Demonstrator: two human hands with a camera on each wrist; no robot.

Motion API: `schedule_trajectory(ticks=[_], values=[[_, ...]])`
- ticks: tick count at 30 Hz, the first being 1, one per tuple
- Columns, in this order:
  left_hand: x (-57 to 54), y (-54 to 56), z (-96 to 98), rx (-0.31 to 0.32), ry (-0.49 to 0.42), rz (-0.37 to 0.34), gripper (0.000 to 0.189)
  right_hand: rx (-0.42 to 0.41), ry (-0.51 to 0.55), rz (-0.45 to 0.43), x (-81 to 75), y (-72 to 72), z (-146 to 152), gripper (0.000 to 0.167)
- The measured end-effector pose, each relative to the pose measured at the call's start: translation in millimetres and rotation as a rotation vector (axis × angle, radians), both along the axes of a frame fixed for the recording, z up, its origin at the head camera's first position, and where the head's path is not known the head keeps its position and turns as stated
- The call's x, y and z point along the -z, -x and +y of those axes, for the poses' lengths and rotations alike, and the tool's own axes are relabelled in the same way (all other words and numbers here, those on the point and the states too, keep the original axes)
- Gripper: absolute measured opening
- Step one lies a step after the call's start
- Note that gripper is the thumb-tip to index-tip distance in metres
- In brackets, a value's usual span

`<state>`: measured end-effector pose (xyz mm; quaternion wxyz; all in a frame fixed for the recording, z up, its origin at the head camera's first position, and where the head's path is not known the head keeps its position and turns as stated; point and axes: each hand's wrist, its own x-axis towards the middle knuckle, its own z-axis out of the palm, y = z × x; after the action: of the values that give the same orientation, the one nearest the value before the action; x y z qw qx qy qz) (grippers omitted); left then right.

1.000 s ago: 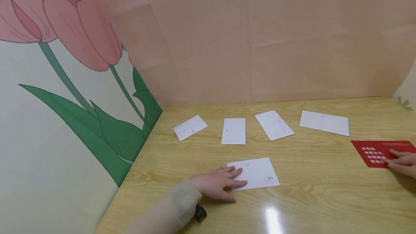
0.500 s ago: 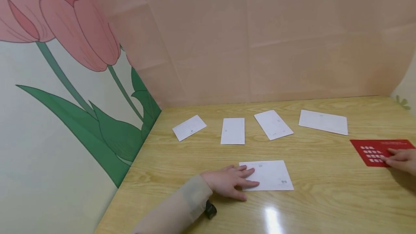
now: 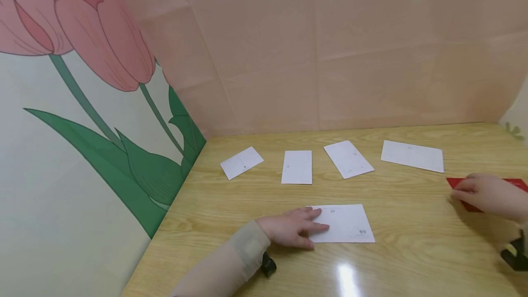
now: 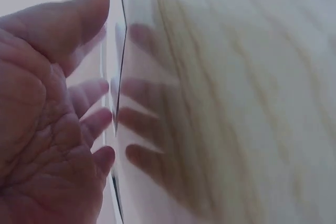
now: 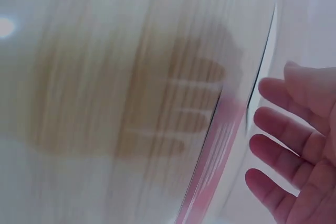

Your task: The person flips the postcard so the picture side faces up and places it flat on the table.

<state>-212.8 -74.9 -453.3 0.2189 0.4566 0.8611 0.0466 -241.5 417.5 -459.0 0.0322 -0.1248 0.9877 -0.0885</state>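
Observation:
My left hand (image 3: 288, 228) rests with spread fingers on the left end of a white card (image 3: 346, 223) that lies flat near the front of the table. The card bears small printed marks. In the left wrist view its thin edge runs beside my fingertips (image 4: 105, 160). At the far right my right hand (image 3: 492, 196) hovers low over a red card (image 3: 516, 182), covering most of it. The right wrist view shows the fingers (image 5: 273, 150) apart and loosely extended, with the edge of the red card (image 5: 207, 166) beside them and nothing gripped.
Across the back of the table lie more white cards: a tilted one (image 3: 241, 162) at left, an upright one (image 3: 297, 167), a slanted one (image 3: 348, 159) and a wide one (image 3: 412, 156). A pink sheet (image 3: 313, 58) and a tulip-printed panel (image 3: 103, 173) border the wood-grain table (image 3: 247, 196).
My left hand has slid the front white card rightward, then nearly stopped. My right hand has come further in from the right edge, over the red card, its fingers no longer lying on the printed text.

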Motion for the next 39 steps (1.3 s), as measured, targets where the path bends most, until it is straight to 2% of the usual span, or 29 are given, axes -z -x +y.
schedule_trajectory(ticks=[3, 7, 10, 12, 15, 20, 23, 29, 33, 39], values=[[1.9, 2.0, -0.3, -0.071, -0.054, 0.015, 0.064, -0.083, 0.062, 0.029, -3.4, -2.0, -32.7, 0.012], [4.0, 5.1, 2.1, -0.194, -0.099, 0.072, 0.066, -0.127, 0.149, -0.018, -5.0, -3.0, -73.8, 0.017], [4.9, 7.4, 5.1, -0.308, -0.106, 0.107, 0.063, -0.149, 0.199, -0.070, -5.3, -3.6, -102.1, 0.023], [4.5, 9.0, 6.8, -0.389, -0.110, 0.115, 0.061, -0.171, 0.217, -0.073, -6.7, -5.1, -121.0, 0.022], [4.0, 12.1, 9.2, -0.500, -0.122, 0.109, 0.062, -0.182, 0.247, -0.100, -10.1, -8.3, -144.8, 0.025], [3.3, 15.5, 13.5, -0.653, -0.186, 0.035, 0.067, -0.207, 0.287, -0.127, -9.9, -10.5, -171.2, 0.036], [4.5, 16.3, 16.0, -0.693, -0.213, 0.003, 0.070, -0.203, 0.288, -0.147, -7.9, -11.7, -182.5, 0.041], [7.1, 15.9, 21.3, -0.692, -0.190, 0.018, 0.073, -0.178, 0.309, -0.189, -5.1, -15.8, -196.7, 0.049], [6.6, 14.5, 24.2, -0.690, -0.168, 0.034, 0.068, -0.170, 0.310, -0.187, -4.5, -17.2, -201.6, 0.052], [4.7, 15.7, 27.1, -0.702, -0.172, 0.013, 0.058, -0.151, 0.299, -0.208, -3.1, -16.4, -203.9, 0.053]])
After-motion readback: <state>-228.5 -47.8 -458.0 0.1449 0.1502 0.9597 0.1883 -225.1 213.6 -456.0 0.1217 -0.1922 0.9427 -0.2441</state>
